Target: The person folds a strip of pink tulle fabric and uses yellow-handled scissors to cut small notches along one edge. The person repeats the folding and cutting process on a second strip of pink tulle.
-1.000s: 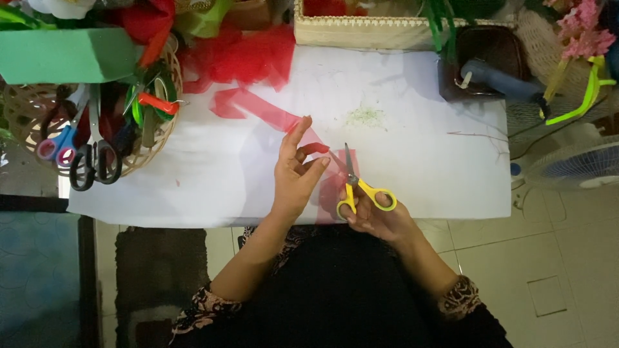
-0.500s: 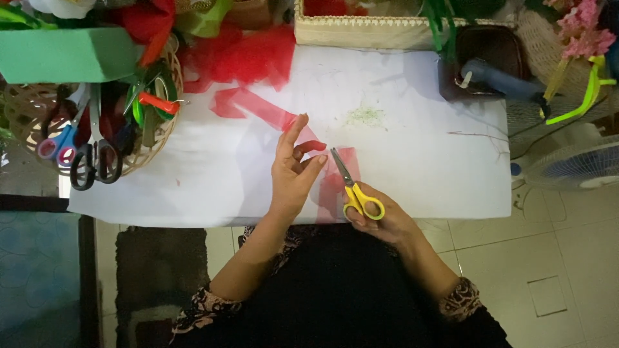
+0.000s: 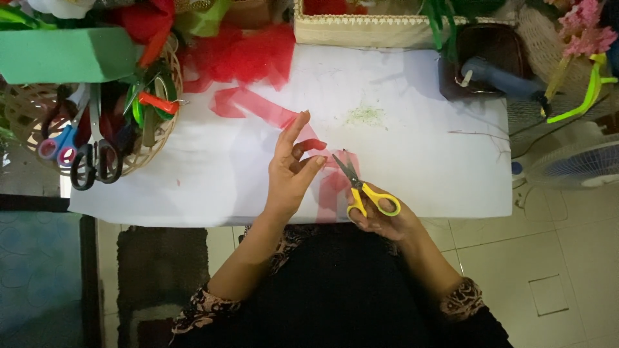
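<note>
Right hand [image 3: 380, 216] grips small yellow-handled scissors [image 3: 364, 190], blades parted beside left hand [image 3: 291, 169] pinching sheer red ribbon strip [image 3: 271, 113]; fingertips risk a nick.

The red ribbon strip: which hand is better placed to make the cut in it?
Right. The right hand already holds the yellow scissors, blades open toward the red ribbon strip. The left hand grips the strip, so it probably only steadies it.

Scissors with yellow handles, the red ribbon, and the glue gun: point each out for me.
Scissors [image 3: 364, 193]: head view, on the yellow handle just below the pivot.
Red ribbon [image 3: 255, 106]: head view, on the flat strip lying on the white table.
Glue gun [image 3: 500, 76]: head view, on the blue-grey body.
</note>
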